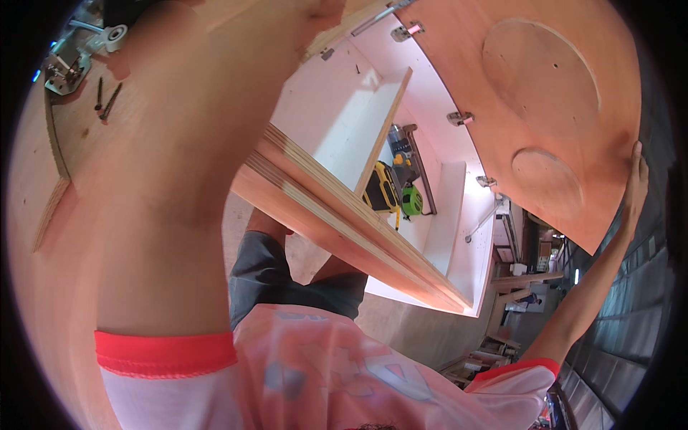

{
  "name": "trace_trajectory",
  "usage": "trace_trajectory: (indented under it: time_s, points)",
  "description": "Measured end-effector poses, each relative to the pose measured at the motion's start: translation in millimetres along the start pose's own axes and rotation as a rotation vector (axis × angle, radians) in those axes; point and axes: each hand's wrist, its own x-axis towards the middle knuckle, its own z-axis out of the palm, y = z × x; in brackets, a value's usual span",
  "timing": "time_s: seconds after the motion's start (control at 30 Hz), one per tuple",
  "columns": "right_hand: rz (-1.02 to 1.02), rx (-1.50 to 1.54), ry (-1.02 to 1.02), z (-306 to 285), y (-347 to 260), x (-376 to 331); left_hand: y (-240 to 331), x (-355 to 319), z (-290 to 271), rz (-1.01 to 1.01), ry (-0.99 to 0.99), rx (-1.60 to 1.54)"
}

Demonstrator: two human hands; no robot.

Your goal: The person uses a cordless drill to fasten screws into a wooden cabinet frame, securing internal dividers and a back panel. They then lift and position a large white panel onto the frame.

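A plywood cabinet top (79, 136) carries two dark screws (107, 97) at ten o'clock, beside a metal fitting with a white roller (75, 57) near its edge.

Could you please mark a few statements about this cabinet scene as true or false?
1. The right hand rests on the edge of the open wooden door. True.
2. The door is closed. False: it is swung open on metal hinges, showing the white inside of the cabinet.
3. A yellow and black power tool lies inside the cabinet. True.
4. The left hand grips that power tool. False: the left arm reaches up past the cabinet edge, and its hand is mostly out of view.
5. Loose dark screws lie on the wooden surface at upper left. True.
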Motion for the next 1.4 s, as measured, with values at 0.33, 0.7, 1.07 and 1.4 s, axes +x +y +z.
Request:
trace_trajectory:
  time_s: [0.33, 0.7, 1.07, 1.4]
  points:
    - [-0.05, 0.062, -0.025, -31.2, -12.2, -100.8, -9.0, -1.2, 5.9, 0.046, 0.009, -0.035]
    - [-0.166, 0.133, 0.025, -40.5, -33.9, -190.7, -33.8, 27.8, 13.1, 0.097, 0.02, -0.167]
    - [-0.418, 0.19, 0.179, -43.6, -59.0, -259.8, -73.1, 70.4, 6.5, -0.289, 0.025, -1.097]
    - [-0.124, 0.435, 0.004, -66.0, -15.0, -263.1, -74.1, 47.7, -15.2, -0.498, 0.014, -1.844]
